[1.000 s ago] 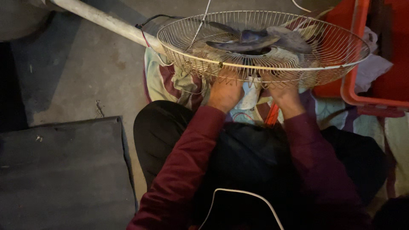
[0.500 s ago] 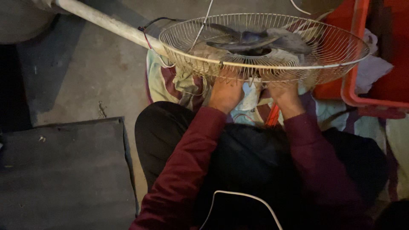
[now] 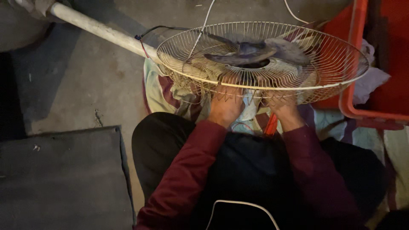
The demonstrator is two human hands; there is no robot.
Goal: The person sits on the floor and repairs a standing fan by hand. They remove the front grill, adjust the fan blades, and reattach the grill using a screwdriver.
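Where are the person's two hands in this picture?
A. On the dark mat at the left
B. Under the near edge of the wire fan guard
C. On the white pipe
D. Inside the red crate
B: the left hand and the right hand both reach under the near rim of the wire fan guard, seen partly through its wires.

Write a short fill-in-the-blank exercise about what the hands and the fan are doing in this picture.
1. Both hands reach under the wire fan guard, which is shaped like a ____.
2. The left hand and the right hand wear sleeves of a dark ____ colour.
3. The white pole runs from the guard toward the upper ____ of the picture.
4. To the right of the guard stands a ____ plastic crate.

Missing words: circle; red; left; red
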